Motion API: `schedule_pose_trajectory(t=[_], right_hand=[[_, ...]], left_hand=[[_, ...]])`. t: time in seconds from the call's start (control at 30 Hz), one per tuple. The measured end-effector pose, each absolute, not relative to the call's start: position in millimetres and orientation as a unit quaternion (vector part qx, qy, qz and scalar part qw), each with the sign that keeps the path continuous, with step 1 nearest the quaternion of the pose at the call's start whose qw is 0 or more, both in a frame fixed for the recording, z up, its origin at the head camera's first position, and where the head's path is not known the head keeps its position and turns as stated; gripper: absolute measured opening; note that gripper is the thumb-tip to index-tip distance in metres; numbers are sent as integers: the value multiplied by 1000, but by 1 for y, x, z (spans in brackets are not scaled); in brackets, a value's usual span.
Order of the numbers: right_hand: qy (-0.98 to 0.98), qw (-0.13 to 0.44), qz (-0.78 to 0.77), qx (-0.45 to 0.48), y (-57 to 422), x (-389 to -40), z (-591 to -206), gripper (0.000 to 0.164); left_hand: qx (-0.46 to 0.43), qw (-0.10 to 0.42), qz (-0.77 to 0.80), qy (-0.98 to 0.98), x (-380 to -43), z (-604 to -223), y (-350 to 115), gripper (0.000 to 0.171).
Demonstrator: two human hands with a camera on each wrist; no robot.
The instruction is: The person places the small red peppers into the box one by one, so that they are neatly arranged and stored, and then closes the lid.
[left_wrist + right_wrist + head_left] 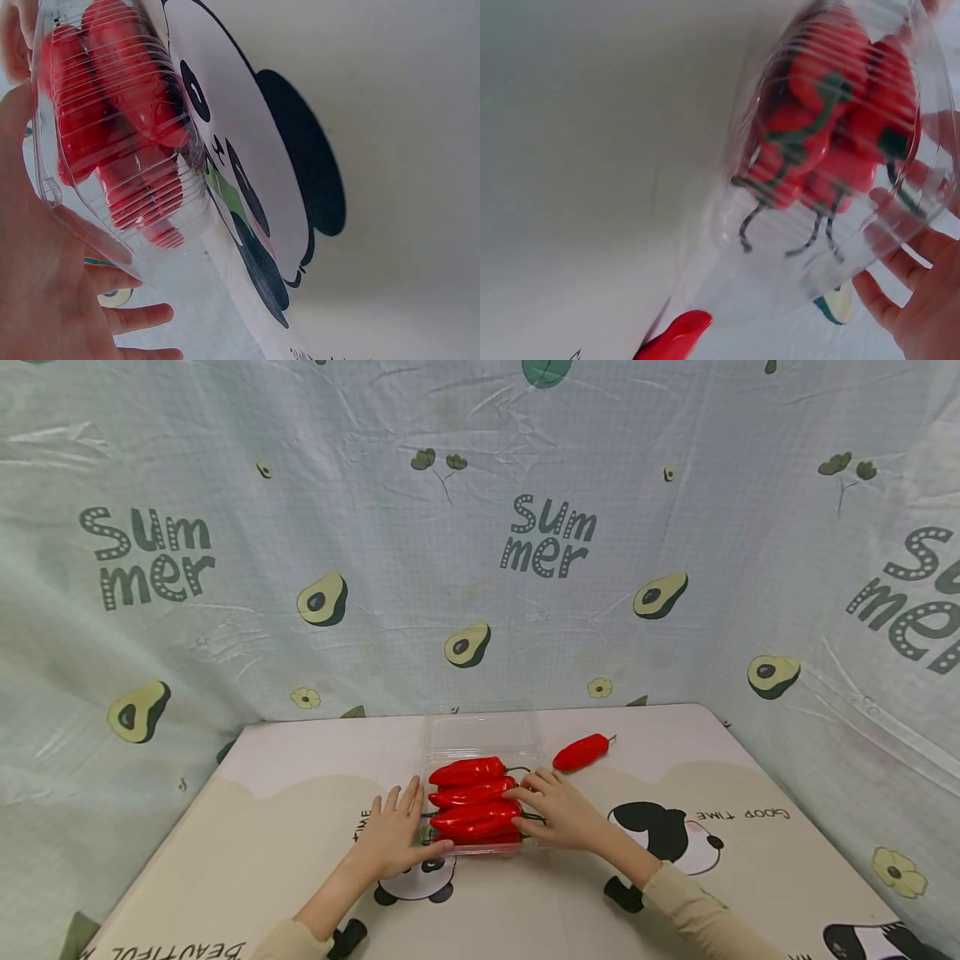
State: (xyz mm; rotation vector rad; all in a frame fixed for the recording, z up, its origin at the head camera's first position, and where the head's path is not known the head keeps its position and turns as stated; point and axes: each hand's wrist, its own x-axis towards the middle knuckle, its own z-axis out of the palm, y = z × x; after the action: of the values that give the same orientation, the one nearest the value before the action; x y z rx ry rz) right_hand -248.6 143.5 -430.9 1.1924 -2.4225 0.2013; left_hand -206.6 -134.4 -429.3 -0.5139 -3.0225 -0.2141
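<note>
Several red peppers [476,818] with dark green stems lie piled in a clear plastic box [51,193], its transparent lid [480,732] folded back toward the far side. My left hand [390,839] rests against the box's left side, fingers straight and spread, thumb along the near corner. At the right side, my right hand [558,810] reaches over the rim, and its fingertips touch the peppers. Through the clear wall in the right wrist view, those fingers [907,251] look spread and slightly bent. One loose red pepper [580,753] lies on the table, right of the lid.
The table has a beige cloth [285,843] printed with pandas and lettering. Behind it and at both sides hangs a pale curtain [390,568] with avocado prints, meeting the table's back edge just past the lid.
</note>
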Motion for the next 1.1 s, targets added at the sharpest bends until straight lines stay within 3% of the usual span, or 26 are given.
schedule_pose_trajectory(t=[0.67,1.1], right_hand=[[-851,252,101,451,171,-259,-430,27],[-873,249,110,404,189,-273,-429,25]], left_hand=[[-171,35,-76,-982,-205,-429,-135,98],[-173,42,-74,-981,-206,-431,-136,97]])
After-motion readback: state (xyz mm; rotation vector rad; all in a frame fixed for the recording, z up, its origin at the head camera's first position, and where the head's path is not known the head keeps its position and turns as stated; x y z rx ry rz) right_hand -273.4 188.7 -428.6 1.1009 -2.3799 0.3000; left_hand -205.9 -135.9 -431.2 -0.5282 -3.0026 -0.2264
